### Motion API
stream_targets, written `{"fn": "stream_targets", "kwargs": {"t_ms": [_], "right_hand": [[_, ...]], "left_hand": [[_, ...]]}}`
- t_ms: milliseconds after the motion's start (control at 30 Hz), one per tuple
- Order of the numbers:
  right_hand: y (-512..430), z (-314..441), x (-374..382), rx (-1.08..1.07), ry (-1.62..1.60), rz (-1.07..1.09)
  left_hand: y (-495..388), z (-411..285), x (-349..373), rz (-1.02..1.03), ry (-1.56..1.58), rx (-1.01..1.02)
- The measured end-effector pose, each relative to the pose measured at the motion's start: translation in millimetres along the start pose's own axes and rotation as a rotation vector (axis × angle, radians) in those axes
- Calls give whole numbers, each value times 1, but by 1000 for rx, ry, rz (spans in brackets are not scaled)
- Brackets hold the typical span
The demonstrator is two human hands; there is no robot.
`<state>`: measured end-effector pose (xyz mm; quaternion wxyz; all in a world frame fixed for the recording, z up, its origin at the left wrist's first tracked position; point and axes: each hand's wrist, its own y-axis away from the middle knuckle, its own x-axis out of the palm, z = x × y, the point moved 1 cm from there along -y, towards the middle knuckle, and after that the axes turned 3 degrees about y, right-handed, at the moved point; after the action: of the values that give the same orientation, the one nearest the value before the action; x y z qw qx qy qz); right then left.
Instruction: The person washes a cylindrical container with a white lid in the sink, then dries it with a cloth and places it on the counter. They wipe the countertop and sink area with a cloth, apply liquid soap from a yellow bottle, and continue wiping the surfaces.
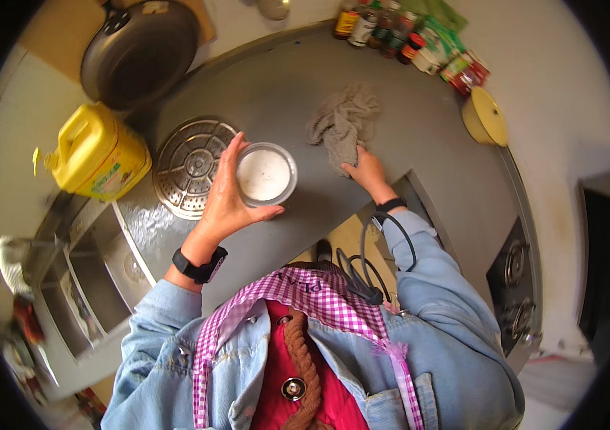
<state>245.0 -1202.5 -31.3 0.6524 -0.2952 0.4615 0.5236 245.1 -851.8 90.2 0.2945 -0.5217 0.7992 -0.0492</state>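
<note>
My left hand (224,199) grips a round container (264,174) with a grey rim and white contents or top; whether it touches the counter I cannot tell. Beyond and beside that hand a round perforated metal steamer rack (198,163) lies on the grey countertop (262,80). With my right hand (368,169) I hold the near end of a crumpled grey-brown cloth (345,121), which spreads over the counter.
A yellow oil jug (103,156) stands at left, beside a metal sink (100,285). Behind it is a large dark pan (141,54). Sauce bottles (364,27), packets (463,72) and a yellow bowl (485,116) line the back right. A gas stove (514,285) sits at right.
</note>
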Motion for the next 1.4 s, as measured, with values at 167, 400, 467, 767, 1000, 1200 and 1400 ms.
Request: {"fn": "stream_targets", "kwargs": {"t_ms": [167, 400, 467, 767, 1000, 1200, 1400], "right_hand": [[-2, 35, -48, -173, -1078, 137], [14, 148, -118, -1265, -463, 42], [24, 177, -96, -1438, -247, -12], [-10, 218, -52, -870, -445, 164], [18, 199, -70, -1438, -15, 64], [8, 217, -50, -957, -158, 127], [-54, 192, -65, -368, -1157, 586]], "left_hand": [[8, 0, 14, -53, -154, -1], [18, -7, 43, -249, 100, -199], [21, -8, 50, -302, 158, -221], [21, -11, 64, -459, 96, -288], [21, -6, 62, -498, 390, -244], [26, 5, 59, -398, 215, -409], [35, -5, 46, -339, 150, -197]]}}
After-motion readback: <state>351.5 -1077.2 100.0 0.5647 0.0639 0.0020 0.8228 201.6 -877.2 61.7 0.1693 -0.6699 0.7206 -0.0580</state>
